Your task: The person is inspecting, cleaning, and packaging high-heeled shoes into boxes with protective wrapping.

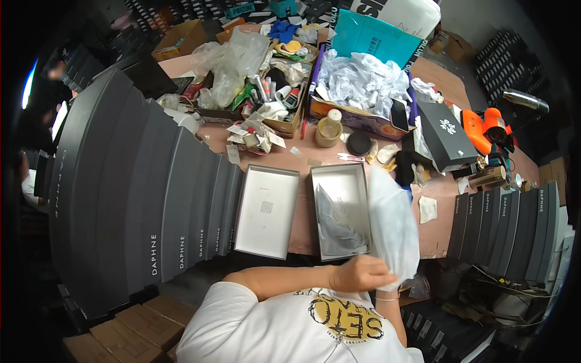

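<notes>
At the far left, dark grey boxes (142, 199) are stood in a leaning row. Beside them a shallow white-lined lid (266, 212) is laid on the pink tabletop (302, 233). Next to it an open box (354, 181) is set, partly filled with pale tissue (339, 221); a lidded jar (329, 130) is placed beyond. The lower edge of a white paper bundle (393, 227) is clamped in the fingers of the left hand (361, 273), the bundle being held upright at the box's right side. The right hand is hidden behind the bundle, so its grip cannot be told. Farther right, more grey boxes (508, 227) are lined up, with an orange tool (478, 132) seen beyond them.
</notes>
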Available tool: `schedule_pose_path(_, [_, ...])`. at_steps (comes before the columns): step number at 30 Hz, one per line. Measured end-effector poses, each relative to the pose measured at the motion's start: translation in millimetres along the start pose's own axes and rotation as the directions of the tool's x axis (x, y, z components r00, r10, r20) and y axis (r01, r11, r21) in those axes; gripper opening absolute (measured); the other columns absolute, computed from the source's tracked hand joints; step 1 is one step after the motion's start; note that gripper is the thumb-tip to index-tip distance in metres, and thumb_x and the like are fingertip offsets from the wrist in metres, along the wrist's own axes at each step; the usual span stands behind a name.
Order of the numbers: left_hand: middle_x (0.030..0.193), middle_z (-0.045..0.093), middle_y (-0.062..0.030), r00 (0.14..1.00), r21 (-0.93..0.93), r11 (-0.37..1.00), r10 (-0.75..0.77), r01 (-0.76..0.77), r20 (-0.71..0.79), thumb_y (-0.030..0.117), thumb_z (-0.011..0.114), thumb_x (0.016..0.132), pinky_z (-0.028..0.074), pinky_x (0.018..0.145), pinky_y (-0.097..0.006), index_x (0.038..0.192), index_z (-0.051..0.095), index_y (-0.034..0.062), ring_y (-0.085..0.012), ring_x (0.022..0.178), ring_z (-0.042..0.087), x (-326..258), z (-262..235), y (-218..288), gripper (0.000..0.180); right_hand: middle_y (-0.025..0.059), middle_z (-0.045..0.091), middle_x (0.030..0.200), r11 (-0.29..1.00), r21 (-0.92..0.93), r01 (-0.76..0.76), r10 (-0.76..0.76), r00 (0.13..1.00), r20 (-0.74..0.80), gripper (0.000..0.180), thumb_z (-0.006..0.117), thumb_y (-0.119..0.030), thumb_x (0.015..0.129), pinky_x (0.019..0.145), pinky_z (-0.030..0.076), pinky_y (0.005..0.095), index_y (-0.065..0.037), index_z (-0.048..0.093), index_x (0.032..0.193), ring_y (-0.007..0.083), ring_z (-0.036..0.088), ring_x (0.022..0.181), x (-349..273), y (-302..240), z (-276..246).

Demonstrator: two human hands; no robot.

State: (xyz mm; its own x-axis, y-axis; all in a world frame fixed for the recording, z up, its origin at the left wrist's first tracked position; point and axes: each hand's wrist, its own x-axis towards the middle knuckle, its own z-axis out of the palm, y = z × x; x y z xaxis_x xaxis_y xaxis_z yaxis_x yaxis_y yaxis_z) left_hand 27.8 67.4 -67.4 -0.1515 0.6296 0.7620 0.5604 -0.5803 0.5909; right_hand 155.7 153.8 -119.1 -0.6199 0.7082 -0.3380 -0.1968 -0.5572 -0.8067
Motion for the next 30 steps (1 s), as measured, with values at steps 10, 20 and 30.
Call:
schedule_pose_path(10, [0.144, 0.028, -0.0183, 0.388, -0.636, 0.171, -0.895, 0.752, 0.218, 0.031, 0.075, 0.08, 0.029, 0.108, -0.036, 0.147, 0.011, 0.0065, -0.0246, 0.13, 0.035, -40, -30, -22, 0.096, 0.0124, 0.051, 0.132, 0.869, -0.494, 0.008, 0.081, 0.984, 0.159, 0.059, 0.058, -0.032, 0.09, 0.102, 0.039, 0.0394, -0.004, 0.037, 0.138, 0.025, 0.049, 0.12, 11, 20, 1])
schedule_pose_path(20, [0.122, 0.052, -0.0158, 0.529, -0.222, 0.485, -0.712, 0.846, 0.462, -0.013, 0.055, 0.065, 0.039, 0.101, -0.034, 0.139, 0.042, 0.0145, -0.0311, 0.115, 0.053, -39, -21, -41, 0.081, 0.0123, 0.052, 0.131, 0.912, -0.204, -0.355, 0.376, 0.924, 0.073, 0.07, 0.069, -0.015, 0.079, 0.101, 0.039, 0.0381, -0.002, 0.035, 0.139, 0.025, 0.05, 0.12, -24, -48, -56])
schedule_pose_path(30, [0.119, 0.055, -0.015, 0.483, -0.161, 0.457, -0.794, 0.875, 0.369, -0.003, 0.061, 0.077, 0.041, 0.095, -0.032, 0.144, 0.032, 0.0128, -0.0255, 0.112, 0.054, -7, -26, -127, 0.075, 0.0126, 0.05, 0.131, 0.906, -0.218, -0.363, 0.395, 0.91, 0.126, 0.076, 0.071, -0.016, 0.072, 0.101, 0.039, 0.0352, 0.0, 0.036, 0.138, 0.022, 0.047, 0.122, 35, -45, -57])
